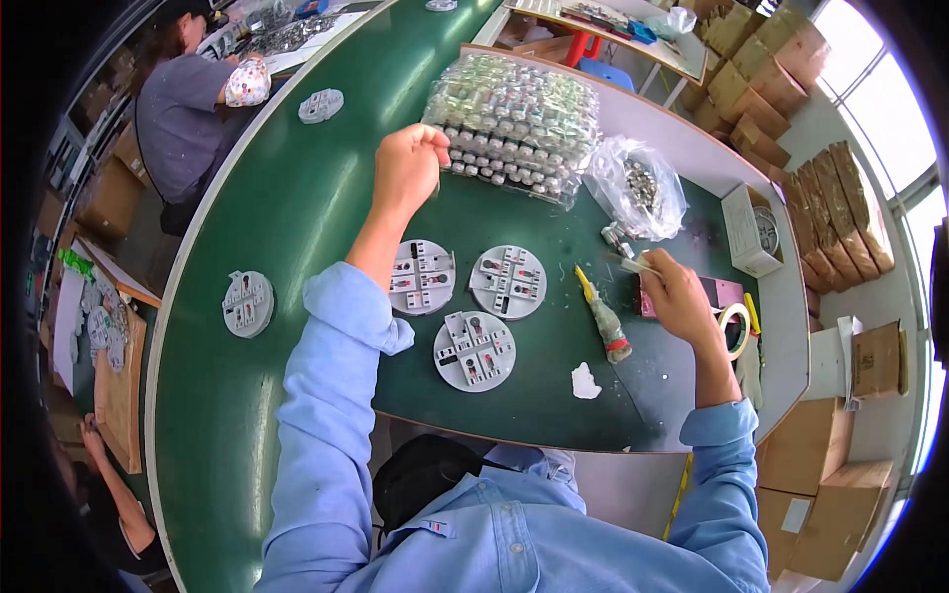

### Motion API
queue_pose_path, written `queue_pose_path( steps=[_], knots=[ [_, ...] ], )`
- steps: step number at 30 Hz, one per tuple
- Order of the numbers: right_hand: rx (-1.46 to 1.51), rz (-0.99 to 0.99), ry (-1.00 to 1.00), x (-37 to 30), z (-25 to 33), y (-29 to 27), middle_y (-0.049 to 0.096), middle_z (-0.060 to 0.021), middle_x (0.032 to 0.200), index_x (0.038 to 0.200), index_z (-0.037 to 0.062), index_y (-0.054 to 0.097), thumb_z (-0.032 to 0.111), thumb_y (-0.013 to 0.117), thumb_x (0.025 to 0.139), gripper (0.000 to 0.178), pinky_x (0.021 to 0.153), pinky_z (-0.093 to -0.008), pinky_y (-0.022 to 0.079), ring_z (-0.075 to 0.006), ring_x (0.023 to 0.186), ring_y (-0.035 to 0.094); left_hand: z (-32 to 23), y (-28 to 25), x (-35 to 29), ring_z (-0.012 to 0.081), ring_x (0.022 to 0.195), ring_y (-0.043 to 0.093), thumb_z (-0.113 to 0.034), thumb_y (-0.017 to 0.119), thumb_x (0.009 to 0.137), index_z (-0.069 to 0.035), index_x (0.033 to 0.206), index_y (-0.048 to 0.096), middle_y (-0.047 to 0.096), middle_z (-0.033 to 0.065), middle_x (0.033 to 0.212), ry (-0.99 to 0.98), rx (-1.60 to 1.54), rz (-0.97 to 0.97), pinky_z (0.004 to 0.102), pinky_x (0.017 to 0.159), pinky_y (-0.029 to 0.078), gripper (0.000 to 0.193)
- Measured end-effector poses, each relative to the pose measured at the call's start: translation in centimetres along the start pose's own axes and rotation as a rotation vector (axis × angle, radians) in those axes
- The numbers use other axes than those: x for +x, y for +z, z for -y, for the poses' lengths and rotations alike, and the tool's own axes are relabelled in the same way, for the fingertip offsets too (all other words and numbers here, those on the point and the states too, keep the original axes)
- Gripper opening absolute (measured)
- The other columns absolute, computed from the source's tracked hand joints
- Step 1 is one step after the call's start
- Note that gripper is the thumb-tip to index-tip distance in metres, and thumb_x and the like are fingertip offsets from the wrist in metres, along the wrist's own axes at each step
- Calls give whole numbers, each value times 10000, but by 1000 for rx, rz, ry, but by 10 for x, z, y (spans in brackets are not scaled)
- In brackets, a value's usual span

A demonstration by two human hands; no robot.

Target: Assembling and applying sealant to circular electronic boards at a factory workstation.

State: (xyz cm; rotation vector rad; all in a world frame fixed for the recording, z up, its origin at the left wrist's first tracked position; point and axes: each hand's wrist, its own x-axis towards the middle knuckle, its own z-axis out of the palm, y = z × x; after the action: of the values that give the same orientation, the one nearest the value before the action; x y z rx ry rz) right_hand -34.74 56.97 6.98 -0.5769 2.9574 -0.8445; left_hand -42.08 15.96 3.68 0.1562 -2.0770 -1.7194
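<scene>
My left hand (407,173) is raised with its fingers curled together, beside the near left corner of a stack of clear plastic trays (514,119) full of small round metal parts. Whatever its fingertips pinch is too small to make out. Over the right of the bench, my right hand (677,296) pinches a small pale piece (633,265) close to a few loose silver parts (618,237). Between my arms lie three round grey plastic discs with slots and small fittings: a left one (422,277), a right one (508,283) and a near one (474,352).
A glue bottle with yellow nozzle (603,321), white scrap (585,381), tape roll (733,331) and pink box (725,293) lie right. Behind them are a bag of metal parts (643,193) and a white box (753,232). More discs (247,304) sit left; a co-worker (183,109) sits beyond.
</scene>
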Motion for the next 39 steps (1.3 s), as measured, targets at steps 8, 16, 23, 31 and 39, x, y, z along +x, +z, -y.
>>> queue_pose_path(
  steps=[8,16,23,31,39],
  knots=[
    [-278,-220,-408,45,53,3,718,-176,1198,1236,46,680,196,783,904,378,971,-481,531,-381,1129,666,4,6,23,101,492,463,-205,703,956,-61,780,670,532,-15,607,-111,116,38,306,494,333,230],
    [-416,-485,-707,174,118,64,615,-132,1415,1392,116,579,242,829,864,597,1054,-473,502,-350,1290,602,-19,28,22,58,430,314,-237,765,942,-69,815,661,430,-58,582,-418,-547,-98,283,421,184,235],
    [-454,-505,-644,210,119,47,652,-125,1371,1352,104,584,238,807,880,538,1027,-473,519,-340,1243,638,-55,20,63,53,440,317,-242,755,952,-29,939,728,593,2,711,-311,-562,-31,274,424,183,215],
    [-637,-541,-392,298,113,-52,776,-131,989,1176,167,725,283,633,1021,214,808,-511,577,-391,928,735,-56,10,109,41,548,477,-325,762,985,-49,1252,715,748,62,1178,-127,-240,131,236,501,333,387],
    [-497,-571,-366,357,99,-85,782,-135,977,1144,145,749,338,646,1030,247,815,-493,580,-385,941,737,-41,24,192,250,1127,733,-395,831,923,16,1261,740,769,136,1256,255,394,-175,390,1013,547,540]
  ],
)
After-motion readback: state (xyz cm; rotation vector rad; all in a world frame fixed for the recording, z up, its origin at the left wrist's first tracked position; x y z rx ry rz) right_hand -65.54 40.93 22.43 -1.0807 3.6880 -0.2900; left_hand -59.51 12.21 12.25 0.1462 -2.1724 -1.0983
